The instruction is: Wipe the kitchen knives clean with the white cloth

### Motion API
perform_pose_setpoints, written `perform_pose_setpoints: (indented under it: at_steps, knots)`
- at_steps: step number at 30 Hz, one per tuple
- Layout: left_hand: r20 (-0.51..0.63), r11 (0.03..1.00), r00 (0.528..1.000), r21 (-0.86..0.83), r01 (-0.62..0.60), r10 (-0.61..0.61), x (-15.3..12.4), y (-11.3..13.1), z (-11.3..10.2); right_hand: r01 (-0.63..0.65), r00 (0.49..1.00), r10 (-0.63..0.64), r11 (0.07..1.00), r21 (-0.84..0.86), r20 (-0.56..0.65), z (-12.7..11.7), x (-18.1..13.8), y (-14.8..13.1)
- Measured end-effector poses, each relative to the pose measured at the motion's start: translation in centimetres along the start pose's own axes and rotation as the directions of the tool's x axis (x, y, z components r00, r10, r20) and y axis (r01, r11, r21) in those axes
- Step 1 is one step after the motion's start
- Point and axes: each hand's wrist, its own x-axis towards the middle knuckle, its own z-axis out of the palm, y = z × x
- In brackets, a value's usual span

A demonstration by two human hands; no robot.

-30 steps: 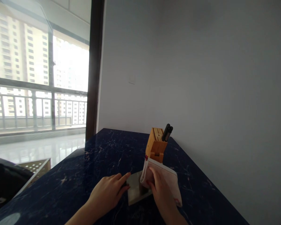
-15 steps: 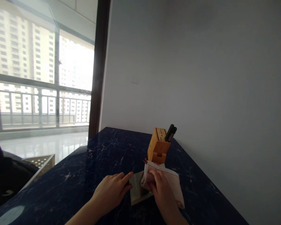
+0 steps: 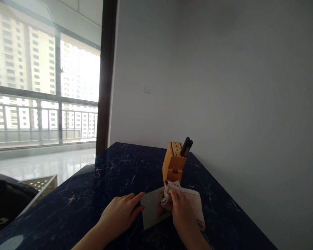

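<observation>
A broad steel cleaver blade (image 3: 151, 208) lies flat on the dark blue marble counter (image 3: 99, 187). My left hand (image 3: 120, 215) rests on the blade's left edge, fingers stretched out and pressing it down. Over the blade's right part my right hand (image 3: 181, 210) is closed on a white cloth with red trim (image 3: 191, 201). The cleaver's handle is hidden under the cloth and hand. Just behind stands a wooden knife block (image 3: 173, 161) with two black handles (image 3: 186, 146) sticking out of it.
A plain grey wall (image 3: 224, 86) runs along the counter's far and right sides. To the left are a dark window post (image 3: 105, 76) and a glazed balcony with a railing. A perforated wooden box (image 3: 41, 184) and a dark seat lie below the counter's left edge.
My right hand with the cloth has slid a little to the right along the blade, baring more steel. My left hand has stayed in place. The camera swayed right, then back.
</observation>
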Motion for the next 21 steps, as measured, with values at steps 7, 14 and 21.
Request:
perform_pose_setpoints:
  at_steps: [7, 14, 21]
  knots:
    - [0.006, 1.000, 1.000, 0.007, -0.005, 0.005, 0.0, 0.0, -0.1, -0.046, 0.997, 0.050, 0.997, -0.061, 0.064, -1.3, 0.1, 0.8]
    - [0.002, 1.000, 1.000, 0.002, 0.000, 0.000, -0.1, 0.1, -0.2, -0.016, 0.999, 0.015, 0.999, 0.035, 0.030, -0.9, 0.0, 1.1]
    - [0.005, 1.000, 1.000, 0.012, -0.002, 0.002, 0.0, 0.0, -0.3, 0.046, 0.998, -0.046, 0.999, 0.008, 0.051, -1.8, 0.0, 0.9]
